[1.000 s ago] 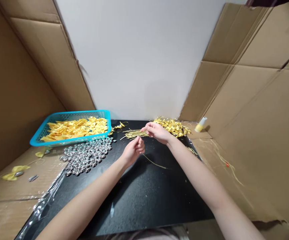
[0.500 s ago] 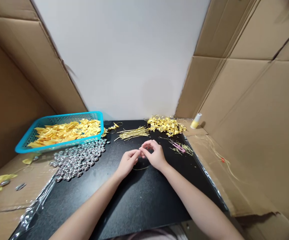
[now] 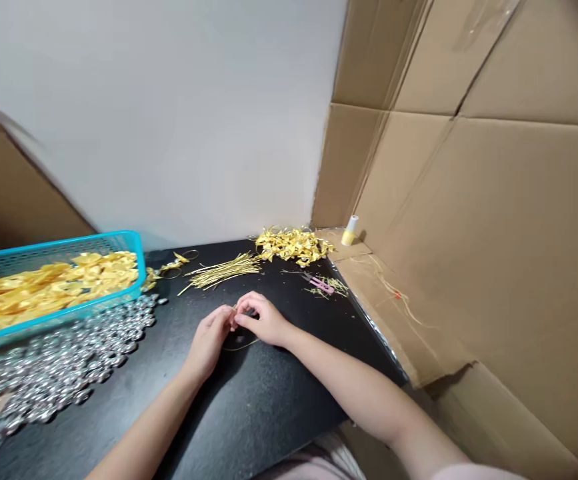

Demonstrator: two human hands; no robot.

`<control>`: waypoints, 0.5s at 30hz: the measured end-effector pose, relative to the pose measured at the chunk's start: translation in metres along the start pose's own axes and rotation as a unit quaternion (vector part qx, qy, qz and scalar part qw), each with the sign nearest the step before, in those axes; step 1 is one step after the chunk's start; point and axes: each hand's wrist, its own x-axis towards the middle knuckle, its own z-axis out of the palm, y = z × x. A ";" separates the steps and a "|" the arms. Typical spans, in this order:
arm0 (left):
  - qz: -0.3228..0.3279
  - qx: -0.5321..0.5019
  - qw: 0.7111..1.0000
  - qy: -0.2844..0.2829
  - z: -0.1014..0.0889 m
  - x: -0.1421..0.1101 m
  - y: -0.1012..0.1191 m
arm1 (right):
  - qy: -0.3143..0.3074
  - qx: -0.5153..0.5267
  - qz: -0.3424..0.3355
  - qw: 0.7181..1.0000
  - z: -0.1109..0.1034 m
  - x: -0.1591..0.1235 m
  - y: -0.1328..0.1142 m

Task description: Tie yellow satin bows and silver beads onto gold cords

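Observation:
My left hand [image 3: 209, 339] and my right hand [image 3: 263, 319] meet over the black mat [image 3: 249, 400], fingertips pinched together on a thin gold cord [image 3: 241, 345] that loops down onto the mat beneath them. Behind the hands lies a bundle of cut gold cords [image 3: 221, 270]. A pile of finished gold bows [image 3: 293, 244] sits at the mat's far right corner. Small pink scissors [image 3: 321, 285] lie just right of the hands, among cord scraps.
A turquoise basket [image 3: 69, 308] of yellow ribbon bows stands at the left, with a heap of silver beads [image 3: 69, 360] in front of it. A small yellow thread spool [image 3: 351, 231] stands at the far right. Cardboard walls [image 3: 469, 200] enclose the right side.
My right hand pulled back from the cord bundle toward me and joined the left over the mat. The view swung to the right, pushing the basket to the left edge.

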 end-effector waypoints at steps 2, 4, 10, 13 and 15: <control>0.000 0.005 1.000 0.022 -0.001 0.001 -0.001 | -0.009 -0.029 -0.015 0.999 0.000 0.000 -0.002; -0.005 0.008 0.999 0.042 -0.002 0.002 -0.001 | -0.017 -0.054 -0.036 0.998 0.000 -0.001 -0.004; -0.059 -0.026 0.996 0.064 -0.001 0.002 0.004 | -0.003 -0.133 -0.092 0.987 -0.001 -0.005 -0.007; -0.101 -0.068 0.991 0.053 0.003 0.000 0.010 | 0.020 -0.167 -0.118 0.979 -0.004 -0.008 -0.009; -0.130 -0.103 0.986 0.034 0.007 -0.003 0.014 | 0.043 -0.181 -0.136 0.973 -0.007 -0.010 -0.011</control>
